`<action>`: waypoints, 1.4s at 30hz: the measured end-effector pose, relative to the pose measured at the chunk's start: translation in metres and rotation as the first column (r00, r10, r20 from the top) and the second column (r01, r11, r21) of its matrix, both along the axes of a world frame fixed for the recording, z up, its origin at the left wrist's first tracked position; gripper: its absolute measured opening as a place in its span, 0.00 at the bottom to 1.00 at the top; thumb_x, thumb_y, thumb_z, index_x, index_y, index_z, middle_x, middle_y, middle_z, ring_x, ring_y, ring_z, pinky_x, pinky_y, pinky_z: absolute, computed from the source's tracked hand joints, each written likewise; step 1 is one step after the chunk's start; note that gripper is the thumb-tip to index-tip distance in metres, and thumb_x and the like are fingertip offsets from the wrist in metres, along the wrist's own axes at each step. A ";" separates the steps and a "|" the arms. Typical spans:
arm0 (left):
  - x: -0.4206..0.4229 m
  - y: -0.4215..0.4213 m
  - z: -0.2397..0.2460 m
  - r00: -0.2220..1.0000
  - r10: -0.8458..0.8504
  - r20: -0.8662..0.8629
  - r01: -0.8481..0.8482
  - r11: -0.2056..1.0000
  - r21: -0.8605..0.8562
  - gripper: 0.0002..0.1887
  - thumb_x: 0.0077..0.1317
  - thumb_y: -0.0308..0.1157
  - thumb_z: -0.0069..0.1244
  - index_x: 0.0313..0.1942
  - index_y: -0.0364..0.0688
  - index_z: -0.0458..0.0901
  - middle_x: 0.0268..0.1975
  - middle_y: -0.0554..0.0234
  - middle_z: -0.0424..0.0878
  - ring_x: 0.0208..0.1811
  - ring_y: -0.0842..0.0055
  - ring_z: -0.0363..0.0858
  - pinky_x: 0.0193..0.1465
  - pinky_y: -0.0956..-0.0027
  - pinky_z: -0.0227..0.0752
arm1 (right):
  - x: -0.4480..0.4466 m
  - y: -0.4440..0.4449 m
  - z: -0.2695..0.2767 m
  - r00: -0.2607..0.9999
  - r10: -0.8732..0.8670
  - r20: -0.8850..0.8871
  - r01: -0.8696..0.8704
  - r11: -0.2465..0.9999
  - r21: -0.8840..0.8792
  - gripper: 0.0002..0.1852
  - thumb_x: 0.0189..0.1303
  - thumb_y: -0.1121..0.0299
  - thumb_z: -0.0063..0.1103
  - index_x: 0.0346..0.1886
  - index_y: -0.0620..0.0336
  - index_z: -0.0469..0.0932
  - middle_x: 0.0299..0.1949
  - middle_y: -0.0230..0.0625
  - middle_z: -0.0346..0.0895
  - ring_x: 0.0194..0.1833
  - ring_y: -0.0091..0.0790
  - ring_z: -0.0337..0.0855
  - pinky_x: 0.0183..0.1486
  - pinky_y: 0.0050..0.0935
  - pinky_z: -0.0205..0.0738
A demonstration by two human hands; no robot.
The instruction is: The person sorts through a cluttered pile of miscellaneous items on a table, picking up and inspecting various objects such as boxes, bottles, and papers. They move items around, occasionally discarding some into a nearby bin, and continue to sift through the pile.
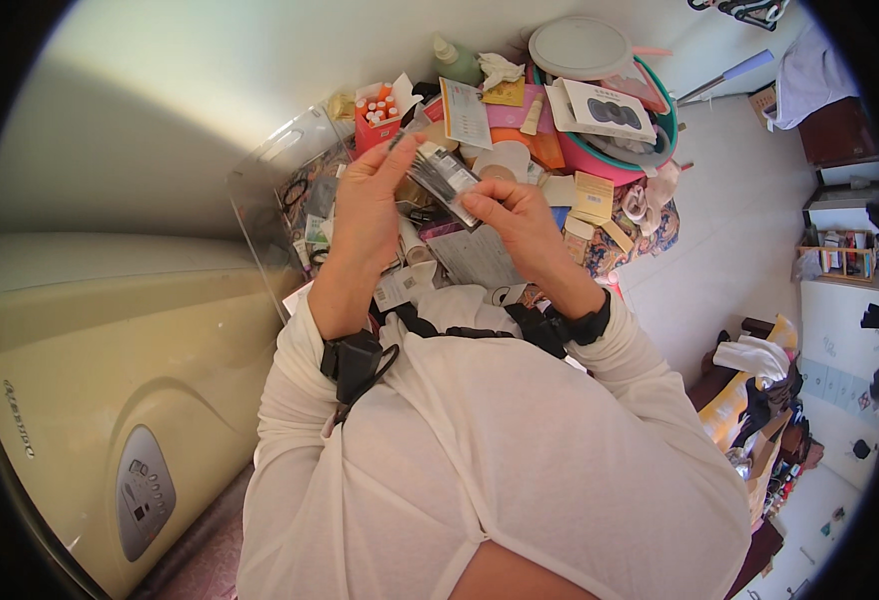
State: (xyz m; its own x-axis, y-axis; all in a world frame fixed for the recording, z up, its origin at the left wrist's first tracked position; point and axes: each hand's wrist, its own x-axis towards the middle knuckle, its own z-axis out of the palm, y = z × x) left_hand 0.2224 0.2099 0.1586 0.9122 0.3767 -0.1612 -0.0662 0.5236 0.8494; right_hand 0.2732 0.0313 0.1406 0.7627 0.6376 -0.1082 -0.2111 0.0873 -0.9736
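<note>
My left hand and my right hand hold a small clear plastic packet with dark edges and a pale printed label between them. The left pinches its upper left end, the right its lower right end. What lies inside the packet is too small to tell. Below it, a white printed sheet or box and a cardboard roll lie in the clutter. Just behind my left hand stands a red box of orange, white-capped tubes. An opened cream carton lies right of my right hand.
A clear plastic bin wall rises on the left, beside a cream appliance. At the back right stands a pink and teal basin holding a white box. A green pump bottle stands by the wall.
</note>
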 end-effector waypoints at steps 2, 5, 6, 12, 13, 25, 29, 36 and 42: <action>-0.003 0.010 -0.004 0.996 0.085 0.009 -0.085 0.996 0.035 0.11 0.66 0.33 0.55 0.44 0.36 0.83 0.36 0.70 0.84 0.37 0.88 0.77 0.41 0.81 0.68 | 0.003 -0.003 0.001 0.998 -0.025 0.052 0.027 0.999 -0.039 0.07 0.63 0.72 0.58 0.40 0.64 0.81 0.33 0.25 0.79 0.35 0.15 0.72 0.39 0.17 0.66; -0.010 0.027 -0.011 0.982 0.189 -0.013 -0.186 0.975 0.124 0.10 0.65 0.31 0.55 0.43 0.37 0.83 0.35 0.71 0.84 0.35 0.89 0.76 0.40 0.82 0.67 | 0.009 -0.009 0.004 0.996 -0.074 0.044 0.077 0.995 -0.060 0.08 0.60 0.76 0.59 0.43 0.65 0.80 0.37 0.28 0.81 0.37 0.16 0.74 0.40 0.17 0.68; -0.014 0.030 -0.015 0.978 0.202 -0.051 -0.192 0.970 0.148 0.10 0.65 0.31 0.56 0.43 0.37 0.83 0.35 0.71 0.84 0.35 0.89 0.76 0.40 0.82 0.67 | 0.008 -0.010 0.004 0.996 -0.089 0.020 0.089 0.996 0.012 0.09 0.60 0.77 0.59 0.43 0.65 0.80 0.37 0.29 0.81 0.38 0.17 0.75 0.41 0.18 0.69; -0.031 0.022 -0.042 0.953 0.021 -0.304 0.105 0.915 0.391 0.11 0.64 0.33 0.57 0.40 0.34 0.82 0.28 0.73 0.80 0.26 0.89 0.73 0.32 0.83 0.68 | 0.010 -0.024 0.005 0.738 -0.103 0.667 0.282 0.945 -0.166 0.11 0.51 0.84 0.58 0.39 0.64 0.80 0.40 0.36 0.81 0.43 0.32 0.79 0.47 0.28 0.71; -0.032 0.021 -0.046 0.943 -0.007 -0.333 0.143 0.911 0.387 0.11 0.64 0.33 0.57 0.40 0.34 0.82 0.27 0.73 0.80 0.26 0.89 0.73 0.31 0.83 0.68 | 0.014 -0.027 0.005 0.601 -0.082 0.795 0.277 0.954 -0.111 0.12 0.48 0.85 0.58 0.37 0.63 0.80 0.41 0.37 0.81 0.44 0.35 0.79 0.47 0.29 0.71; -0.019 0.017 -0.062 0.878 -0.037 -0.477 0.307 0.808 0.502 0.14 0.64 0.31 0.56 0.46 0.34 0.80 0.23 0.73 0.76 0.22 0.88 0.75 0.26 0.82 0.71 | 0.017 -0.039 0.005 0.305 -0.188 0.934 0.338 0.938 0.078 0.19 0.31 0.86 0.57 0.31 0.57 0.82 0.45 0.39 0.78 0.47 0.47 0.75 0.46 0.38 0.71; -0.019 0.016 -0.045 0.887 -0.229 -0.400 0.347 0.903 0.252 0.14 0.64 0.31 0.55 0.48 0.35 0.80 0.25 0.74 0.77 0.22 0.89 0.74 0.26 0.83 0.71 | 0.016 -0.040 0.004 0.356 -0.165 0.920 0.313 0.949 0.050 0.18 0.34 0.87 0.59 0.31 0.56 0.83 0.47 0.40 0.78 0.48 0.46 0.76 0.45 0.36 0.73; -0.020 -0.001 -0.011 0.800 -0.531 -0.279 0.552 0.834 -0.006 0.14 0.64 0.33 0.56 0.48 0.36 0.80 0.30 0.73 0.79 0.24 0.90 0.74 0.27 0.83 0.71 | 0.015 -0.026 -0.002 0.426 -0.114 0.898 0.176 0.984 0.042 0.16 0.40 0.87 0.60 0.33 0.57 0.83 0.49 0.43 0.77 0.48 0.45 0.79 0.44 0.33 0.74; -0.018 -0.016 -0.013 0.720 -0.637 -0.274 0.680 0.727 0.096 0.12 0.62 0.32 0.57 0.42 0.34 0.82 0.27 0.71 0.81 0.20 0.88 0.73 0.24 0.82 0.66 | 0.009 -0.024 -0.007 0.749 -0.098 0.655 0.173 0.984 -0.051 0.14 0.55 0.81 0.58 0.45 0.60 0.80 0.49 0.41 0.77 0.45 0.35 0.80 0.46 0.28 0.74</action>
